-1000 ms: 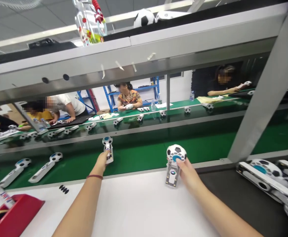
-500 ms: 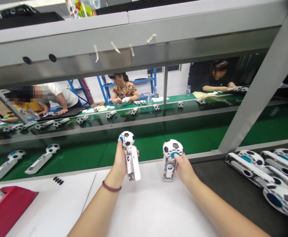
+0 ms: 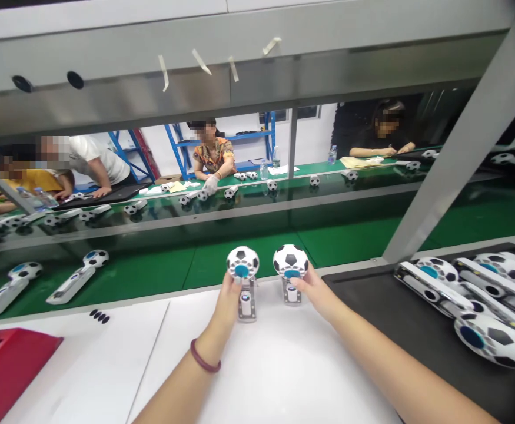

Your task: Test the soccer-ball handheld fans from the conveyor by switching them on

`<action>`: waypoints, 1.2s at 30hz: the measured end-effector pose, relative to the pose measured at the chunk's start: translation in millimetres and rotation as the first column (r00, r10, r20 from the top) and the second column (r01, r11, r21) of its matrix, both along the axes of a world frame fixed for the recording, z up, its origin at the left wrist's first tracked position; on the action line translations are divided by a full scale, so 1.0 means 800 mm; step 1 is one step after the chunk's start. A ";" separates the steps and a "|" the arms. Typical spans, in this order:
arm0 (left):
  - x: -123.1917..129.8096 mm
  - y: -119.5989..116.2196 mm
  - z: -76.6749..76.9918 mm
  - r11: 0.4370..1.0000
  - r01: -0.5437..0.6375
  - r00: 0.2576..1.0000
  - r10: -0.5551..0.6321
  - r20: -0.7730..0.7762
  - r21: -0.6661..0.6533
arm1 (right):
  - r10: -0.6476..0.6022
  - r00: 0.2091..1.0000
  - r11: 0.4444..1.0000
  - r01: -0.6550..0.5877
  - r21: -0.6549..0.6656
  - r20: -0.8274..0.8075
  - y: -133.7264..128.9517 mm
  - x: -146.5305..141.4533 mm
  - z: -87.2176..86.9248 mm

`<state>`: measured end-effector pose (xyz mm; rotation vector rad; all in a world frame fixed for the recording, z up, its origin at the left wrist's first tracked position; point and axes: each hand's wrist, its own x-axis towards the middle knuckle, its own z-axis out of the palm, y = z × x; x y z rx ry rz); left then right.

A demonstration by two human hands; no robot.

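Observation:
My left hand (image 3: 228,299) is closed around a handheld device with a soccer-ball-patterned head (image 3: 243,257), its thumb by the blue disc. Below that head, a clear-fronted handle with a small round display hangs down over the white work surface (image 3: 266,371). Beside it, my right hand (image 3: 315,288) grips a matching soccer-ball device (image 3: 291,257), the thumb at the lower edge of its blue disc. Both devices are upright, heads up, a small gap between them. The fingers behind the handles are mostly hidden.
At right, a black tray (image 3: 349,341) bears several soccer-ball devices (image 3: 495,338). Two more devices (image 3: 78,280) lie on the green belt (image 3: 151,277) at left. Small black ovals (image 3: 99,316) and a red bin (image 3: 23,368) are nearer. Across the belt, co-workers sit behind a metal post (image 3: 451,141).
My left hand has moved right and turned its device, so the blue disc faces me. My right hand has shifted slightly left. Across the belt, a co-worker's gloved hand has reached onto a device.

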<state>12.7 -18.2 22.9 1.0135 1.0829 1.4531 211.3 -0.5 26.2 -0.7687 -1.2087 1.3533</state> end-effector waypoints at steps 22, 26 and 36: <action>-0.003 -0.015 -0.010 0.884 0.446 0.858 -0.378 0.348 -0.140 | 0.133 0.929 0.850 -0.286 -0.443 -0.344 -0.012 -0.005 0.009; -0.002 -0.015 -0.008 0.890 0.429 0.872 -0.363 0.328 -0.157 | 0.127 0.941 0.871 -0.257 -0.419 -0.313 -0.012 -0.005 0.010; 0.000 -0.016 -0.006 0.893 0.398 0.902 -0.340 0.264 -0.209 | 0.152 0.973 0.885 -0.212 -0.414 -0.174 -0.019 -0.009 0.022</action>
